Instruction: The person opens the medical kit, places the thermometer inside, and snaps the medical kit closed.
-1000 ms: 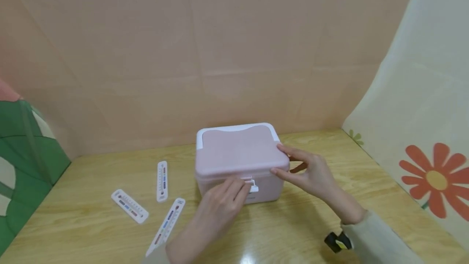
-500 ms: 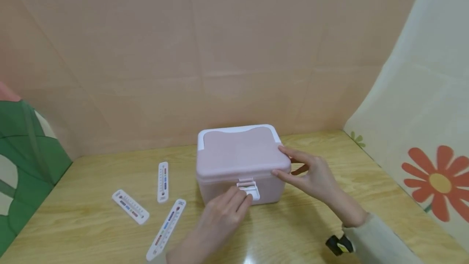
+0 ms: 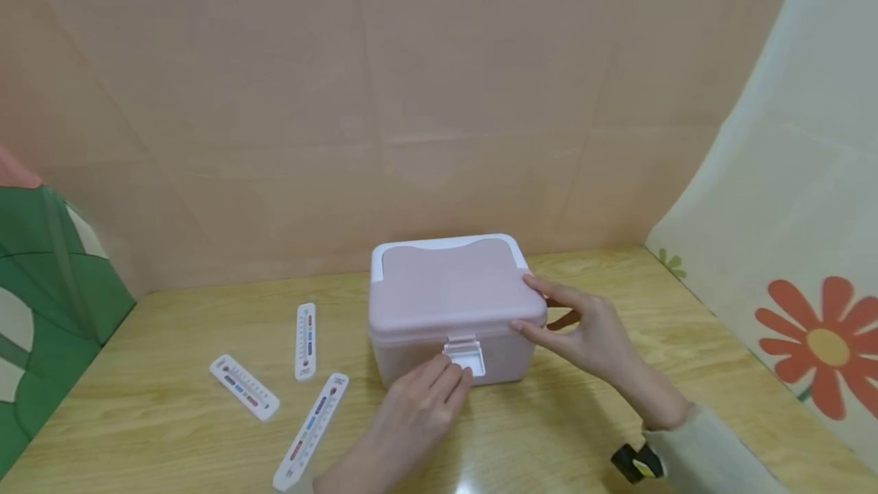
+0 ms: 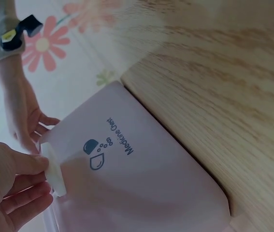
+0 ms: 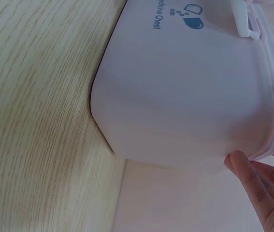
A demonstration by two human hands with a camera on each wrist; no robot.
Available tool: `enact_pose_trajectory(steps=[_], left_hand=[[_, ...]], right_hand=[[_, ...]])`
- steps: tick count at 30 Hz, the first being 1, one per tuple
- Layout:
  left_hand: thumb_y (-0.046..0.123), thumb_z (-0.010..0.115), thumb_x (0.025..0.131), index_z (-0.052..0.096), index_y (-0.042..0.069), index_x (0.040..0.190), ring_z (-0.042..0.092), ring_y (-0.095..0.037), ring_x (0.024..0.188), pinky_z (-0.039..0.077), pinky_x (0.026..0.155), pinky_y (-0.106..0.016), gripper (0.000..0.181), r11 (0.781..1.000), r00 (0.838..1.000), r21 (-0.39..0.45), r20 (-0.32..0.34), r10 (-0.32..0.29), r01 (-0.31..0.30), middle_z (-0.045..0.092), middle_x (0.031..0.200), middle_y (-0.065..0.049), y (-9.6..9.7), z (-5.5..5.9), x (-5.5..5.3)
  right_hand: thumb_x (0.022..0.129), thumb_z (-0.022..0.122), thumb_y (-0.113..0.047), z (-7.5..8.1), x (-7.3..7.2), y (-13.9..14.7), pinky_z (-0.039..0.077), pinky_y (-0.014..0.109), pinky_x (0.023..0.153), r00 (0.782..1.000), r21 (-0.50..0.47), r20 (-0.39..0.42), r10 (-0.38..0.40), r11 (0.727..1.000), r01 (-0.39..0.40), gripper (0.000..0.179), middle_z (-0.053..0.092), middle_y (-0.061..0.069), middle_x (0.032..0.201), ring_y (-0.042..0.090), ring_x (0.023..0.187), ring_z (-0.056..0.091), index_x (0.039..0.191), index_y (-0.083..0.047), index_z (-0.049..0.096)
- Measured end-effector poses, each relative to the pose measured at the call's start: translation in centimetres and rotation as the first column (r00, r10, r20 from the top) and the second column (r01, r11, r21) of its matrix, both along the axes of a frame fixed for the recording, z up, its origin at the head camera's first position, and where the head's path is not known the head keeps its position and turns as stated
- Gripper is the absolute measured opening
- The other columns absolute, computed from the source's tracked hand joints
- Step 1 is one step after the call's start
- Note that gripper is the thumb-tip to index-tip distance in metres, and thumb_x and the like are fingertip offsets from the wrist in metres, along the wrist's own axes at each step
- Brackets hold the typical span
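Note:
A pink medicine chest [image 3: 453,280] with a white-trimmed lid stands on the table, its lid down. "Medicine Chest" and a capsule picture mark its front in the left wrist view. My left hand [image 3: 421,402] pinches the white latch [image 3: 472,360] at the middle of that front; the latch [image 4: 54,171] is tilted out from the box. With thumb at the front and fingers along the side, my right hand [image 3: 590,330] holds the lid's right front corner. Part of this hand [image 5: 267,188] shows in the right wrist view. The chest's inside is hidden.
Three white thermometer strips lie left of the chest: one upright strip [image 3: 305,341], one slanted strip [image 3: 245,387] and one longer strip [image 3: 311,431]. A beige cloth [image 3: 274,113] hangs behind the table, and a flowered cloth [image 3: 789,197] borders the right.
The left hand has drawn the latch outward and down from the chest's front, so more of the white flap shows. The right hand keeps its hold; the strips have not moved.

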State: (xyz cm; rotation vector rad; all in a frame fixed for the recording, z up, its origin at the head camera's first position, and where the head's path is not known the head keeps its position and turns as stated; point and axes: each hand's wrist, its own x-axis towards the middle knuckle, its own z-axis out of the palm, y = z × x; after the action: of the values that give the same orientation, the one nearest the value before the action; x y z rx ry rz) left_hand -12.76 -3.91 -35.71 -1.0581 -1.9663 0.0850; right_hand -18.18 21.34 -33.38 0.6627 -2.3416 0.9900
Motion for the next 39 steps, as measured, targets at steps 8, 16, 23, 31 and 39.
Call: enact_pose_trajectory(steps=[8,16,23,31,39], left_hand=[[0.006,0.062,0.074,0.070,0.011,0.095,0.060,-0.012,0.091,0.051,0.084,-0.020,0.023,1.000,0.999,-0.022,0.039,0.020,-0.019,0.068,0.092,0.001,-0.1,0.0,-0.2],[0.004,0.056,0.077,0.068,0.012,0.095,0.059,-0.010,0.090,0.050,0.082,-0.018,0.023,1.000,0.995,-0.014,0.100,0.010,-0.008,0.066,0.092,0.003,-0.2,0.0,-0.5],[0.013,0.055,0.081,0.069,0.010,0.095,0.058,-0.014,0.091,0.048,0.084,-0.023,0.020,0.990,0.992,0.131,0.105,-0.071,0.057,0.065,0.093,0.000,-0.6,0.0,-0.8],[0.015,0.061,0.080,0.067,0.005,0.102,0.058,-0.018,0.097,0.047,0.090,-0.029,0.025,0.947,0.989,0.314,0.106,-0.104,0.066,0.063,0.105,-0.007,-1.8,0.8,-1.0],[0.016,0.052,0.088,0.063,0.003,0.106,0.056,-0.021,0.095,0.048,0.086,-0.031,0.025,0.916,0.987,0.398,0.114,-0.111,0.057,0.061,0.106,-0.010,-3.0,1.5,-1.9]], right_hand=[[0.067,0.082,-0.017,0.0,0.0,-0.2,0.054,0.020,0.055,1.000,0.005,-0.010,0.008,1.000,-0.008,0.058,0.067,0.011,0.112,0.009,0.082,0.065,0.121,-0.010,0.061],[0.067,0.082,-0.016,-0.1,-0.1,-0.2,0.054,0.020,0.055,1.000,0.012,-0.023,0.010,1.000,-0.010,0.058,0.067,0.011,0.112,0.007,0.082,0.065,0.121,-0.010,0.062],[0.068,0.082,-0.017,-0.4,-0.1,0.2,0.053,0.017,0.054,0.999,0.063,-0.042,0.008,0.998,-0.005,0.061,0.068,0.011,0.110,0.007,0.078,0.063,0.124,-0.013,0.059],[0.067,0.082,-0.018,-0.4,-0.1,0.3,0.052,0.016,0.053,0.999,0.082,-0.053,-0.006,0.997,0.010,0.062,0.069,0.010,0.108,0.003,0.078,0.062,0.125,-0.013,0.059],[0.068,0.082,-0.018,-0.5,-0.2,0.5,0.053,0.016,0.054,1.000,0.074,-0.029,0.001,0.997,0.001,0.063,0.067,0.010,0.112,0.002,0.079,0.061,0.126,-0.014,0.058]])
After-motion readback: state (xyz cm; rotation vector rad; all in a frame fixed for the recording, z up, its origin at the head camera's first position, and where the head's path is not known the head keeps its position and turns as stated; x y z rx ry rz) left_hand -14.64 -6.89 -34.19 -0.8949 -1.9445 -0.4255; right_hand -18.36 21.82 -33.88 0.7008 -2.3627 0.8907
